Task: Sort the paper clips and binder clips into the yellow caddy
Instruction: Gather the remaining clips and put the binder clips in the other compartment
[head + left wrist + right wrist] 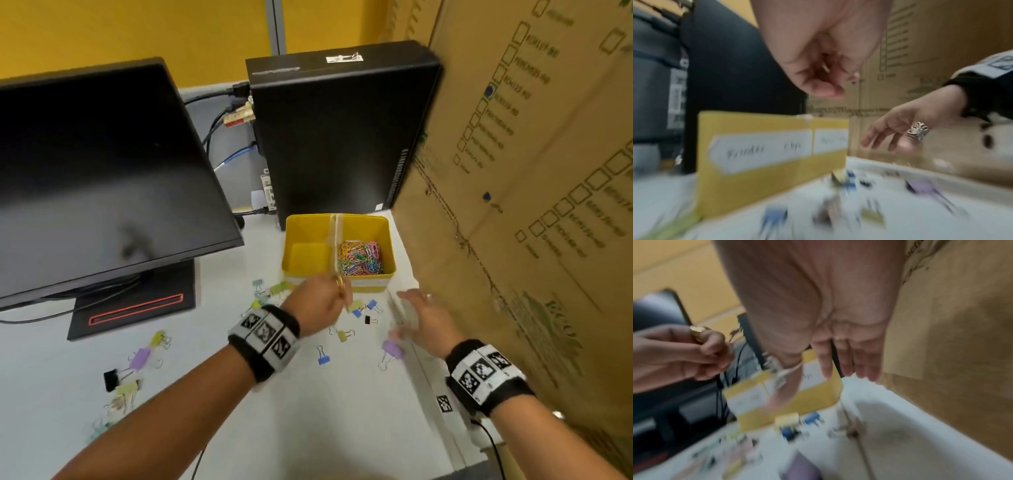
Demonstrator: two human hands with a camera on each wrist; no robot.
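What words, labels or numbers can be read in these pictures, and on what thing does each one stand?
"Binder Clips": handwritten on the left white label of the yellow caddy, blurred, so a likely reading only.
Right white label of the caddy: too blurred to read.
Printed checkbox lists on the cardboard box: too blurred to read.
White sticker on the black computer tower: too small to read.

My head camera looks steeply down over both my forearms at the desk (308,428). Each wrist camera sits low, looking along my palm, close and blurred. All three share the caddy (371,228) (764,183) (818,402) front.
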